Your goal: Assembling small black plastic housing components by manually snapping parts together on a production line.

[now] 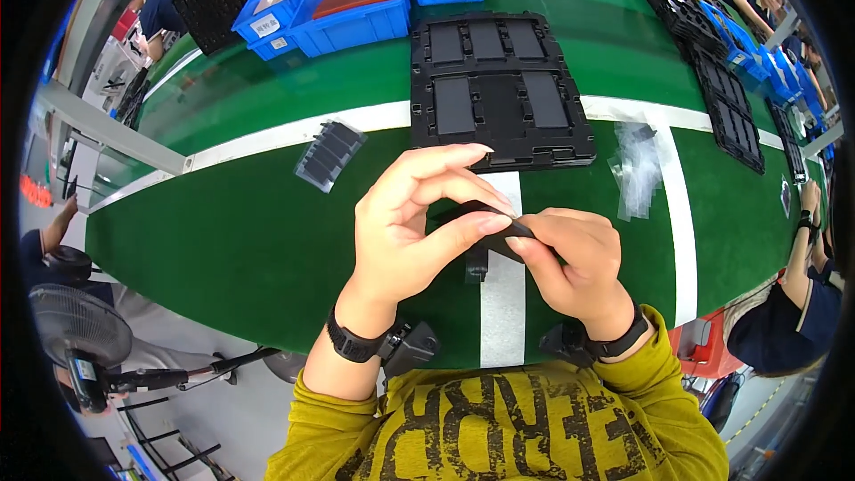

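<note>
A long green worktable (223, 249) crossed by white stripes (682, 223) fills the middle of a brightly lit room, its edges bowed by the lens, with a pale grey metal post (116, 129) slanting past on the left. Below that stands a black fan (80, 325) with a round wire cage, over a light grey floor (258, 405). On the right, a red plastic seat (710, 354) is partly tucked beside the table, and a yellowish striped line (755, 411) runs along the floor.

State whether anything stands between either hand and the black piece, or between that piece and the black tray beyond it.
Nothing visible separates the left hand or right hand from the black piece: both pinch it. Toward the black tray, only the left hand's fingers show in between.
</note>
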Action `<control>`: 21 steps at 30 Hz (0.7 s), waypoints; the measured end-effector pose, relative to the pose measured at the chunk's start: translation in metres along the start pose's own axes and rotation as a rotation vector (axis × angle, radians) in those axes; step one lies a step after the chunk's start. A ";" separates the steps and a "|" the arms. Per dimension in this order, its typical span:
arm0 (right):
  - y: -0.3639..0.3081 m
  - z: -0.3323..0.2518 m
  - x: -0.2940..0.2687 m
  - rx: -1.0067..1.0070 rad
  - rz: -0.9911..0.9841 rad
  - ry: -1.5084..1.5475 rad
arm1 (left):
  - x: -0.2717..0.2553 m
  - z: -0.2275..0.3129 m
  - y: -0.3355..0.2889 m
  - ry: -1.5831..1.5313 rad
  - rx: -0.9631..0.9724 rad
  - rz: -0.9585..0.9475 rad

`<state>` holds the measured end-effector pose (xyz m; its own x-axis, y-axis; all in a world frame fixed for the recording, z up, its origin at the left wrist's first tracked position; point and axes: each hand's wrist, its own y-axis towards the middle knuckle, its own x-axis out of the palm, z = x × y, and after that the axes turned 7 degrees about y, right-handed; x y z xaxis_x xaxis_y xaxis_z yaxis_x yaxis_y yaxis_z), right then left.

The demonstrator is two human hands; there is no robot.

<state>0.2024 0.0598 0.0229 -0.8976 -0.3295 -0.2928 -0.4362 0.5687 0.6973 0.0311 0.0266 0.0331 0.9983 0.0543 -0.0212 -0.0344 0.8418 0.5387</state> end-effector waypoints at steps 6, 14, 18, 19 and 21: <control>-0.003 -0.002 -0.008 0.203 0.069 0.170 | 0.004 0.005 0.002 -0.200 -0.127 -0.076; -0.013 0.001 0.012 0.531 0.190 0.738 | 0.034 -0.001 -0.009 -0.081 -0.164 -0.255; -0.010 0.009 0.002 0.498 0.031 0.286 | 0.026 -0.006 -0.006 0.041 -0.162 -0.163; -0.009 0.013 0.000 0.465 0.082 0.277 | 0.029 -0.007 -0.008 0.048 -0.212 -0.018; -0.004 0.011 -0.005 0.481 0.209 0.283 | 0.024 -0.015 -0.008 0.564 -0.148 0.069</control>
<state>0.2078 0.0677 0.0141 -0.9447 -0.3239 0.0507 -0.2907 0.8990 0.3276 0.0546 0.0292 0.0161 0.8155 0.3547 -0.4573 -0.1447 0.8900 0.4324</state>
